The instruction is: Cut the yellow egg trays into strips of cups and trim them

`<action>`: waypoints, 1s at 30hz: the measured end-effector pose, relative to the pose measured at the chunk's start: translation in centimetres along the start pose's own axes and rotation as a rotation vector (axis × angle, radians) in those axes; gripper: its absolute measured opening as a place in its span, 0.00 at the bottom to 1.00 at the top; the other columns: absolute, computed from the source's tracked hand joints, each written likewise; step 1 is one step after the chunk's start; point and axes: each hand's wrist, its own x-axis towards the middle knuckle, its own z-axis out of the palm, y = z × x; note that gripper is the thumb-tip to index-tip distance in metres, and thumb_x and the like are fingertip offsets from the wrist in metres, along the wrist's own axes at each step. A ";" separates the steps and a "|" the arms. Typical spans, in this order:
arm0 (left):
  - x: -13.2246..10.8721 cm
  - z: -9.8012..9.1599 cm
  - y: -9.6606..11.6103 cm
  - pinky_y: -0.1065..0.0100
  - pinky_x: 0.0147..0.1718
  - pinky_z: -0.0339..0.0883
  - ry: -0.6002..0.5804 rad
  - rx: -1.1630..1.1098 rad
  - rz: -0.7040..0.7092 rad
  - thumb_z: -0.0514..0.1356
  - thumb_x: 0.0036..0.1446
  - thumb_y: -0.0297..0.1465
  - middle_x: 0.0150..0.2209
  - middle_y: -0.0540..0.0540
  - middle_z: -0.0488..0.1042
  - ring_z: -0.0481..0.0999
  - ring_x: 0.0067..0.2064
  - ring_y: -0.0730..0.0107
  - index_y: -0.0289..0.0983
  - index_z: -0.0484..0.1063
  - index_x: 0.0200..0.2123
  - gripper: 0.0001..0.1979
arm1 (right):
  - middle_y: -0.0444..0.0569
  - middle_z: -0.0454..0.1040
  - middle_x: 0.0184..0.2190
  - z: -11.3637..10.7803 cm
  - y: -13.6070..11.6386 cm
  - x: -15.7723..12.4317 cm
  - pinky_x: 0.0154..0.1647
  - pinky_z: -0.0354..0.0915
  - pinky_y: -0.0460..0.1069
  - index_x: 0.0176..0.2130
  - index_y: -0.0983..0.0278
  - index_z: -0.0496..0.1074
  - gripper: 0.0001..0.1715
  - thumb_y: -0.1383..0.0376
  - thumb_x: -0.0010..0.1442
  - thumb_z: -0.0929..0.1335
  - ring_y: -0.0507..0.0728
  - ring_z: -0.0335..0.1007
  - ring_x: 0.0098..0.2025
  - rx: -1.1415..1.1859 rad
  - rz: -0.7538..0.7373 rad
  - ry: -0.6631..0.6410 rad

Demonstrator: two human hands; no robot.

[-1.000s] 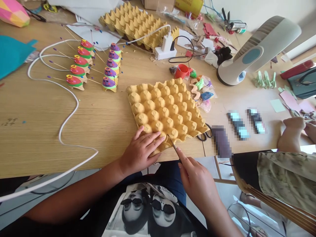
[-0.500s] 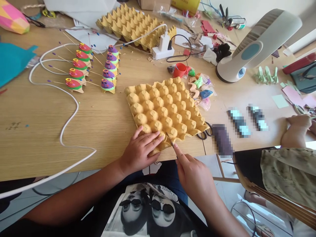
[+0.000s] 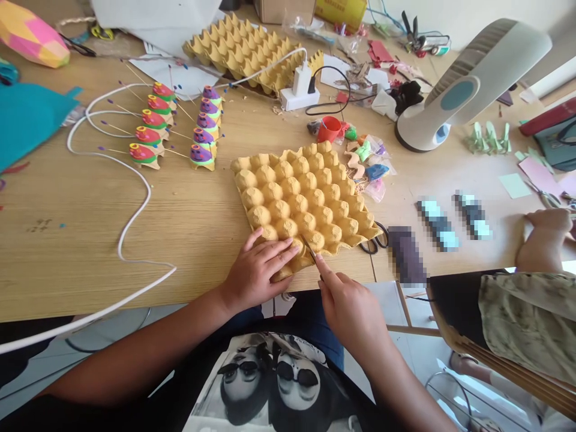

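Observation:
A yellow cardboard egg tray [image 3: 301, 198] lies upside down on the wooden table [image 3: 189, 228], its near corner at the table's edge. My left hand [image 3: 258, 270] lies flat on that near corner, fingers spread, pressing it down. My right hand [image 3: 346, 306] is closed around a thin knife [image 3: 310, 251], whose blade points up and left into the tray's near edge, right beside my left fingertips.
Painted egg-cup figures [image 3: 180, 126] with sticks stand at the left. A white cable [image 3: 130, 180], a second egg tray [image 3: 243, 48], a charger [image 3: 299, 87], a red cup [image 3: 330, 128], a fan [image 3: 468, 84], scissors [image 3: 375, 240] lie around. Another person's hand [image 3: 544, 228] rests at the right.
My right hand has pushed the knife blade a little up and into the tray's near edge. My left hand keeps its place on the tray.

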 end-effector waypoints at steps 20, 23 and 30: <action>0.1 0.1 -0.1 0.44 0.73 0.50 0.021 -0.011 0.002 0.63 0.66 0.40 0.62 0.41 0.78 0.81 0.57 0.55 0.43 0.73 0.65 0.26 | 0.47 0.80 0.35 -0.7 0.0 -1.3 0.29 0.61 0.49 0.76 0.58 0.56 0.34 0.67 0.75 0.61 0.56 0.79 0.34 -0.051 0.023 -0.065; 0.1 0.2 -0.2 0.44 0.72 0.51 0.031 -0.004 0.012 0.63 0.66 0.40 0.61 0.41 0.78 0.81 0.57 0.55 0.43 0.73 0.65 0.25 | 0.48 0.81 0.36 -1.0 -0.5 -0.7 0.29 0.62 0.49 0.76 0.59 0.57 0.34 0.67 0.75 0.61 0.57 0.80 0.36 -0.045 0.026 -0.056; 0.0 0.3 -0.1 0.45 0.72 0.51 0.031 0.013 0.023 0.63 0.66 0.40 0.61 0.41 0.78 0.81 0.56 0.56 0.42 0.74 0.63 0.24 | 0.49 0.81 0.36 -1.6 -0.9 -1.1 0.27 0.60 0.48 0.76 0.58 0.57 0.35 0.67 0.74 0.62 0.55 0.80 0.34 -0.085 0.037 -0.087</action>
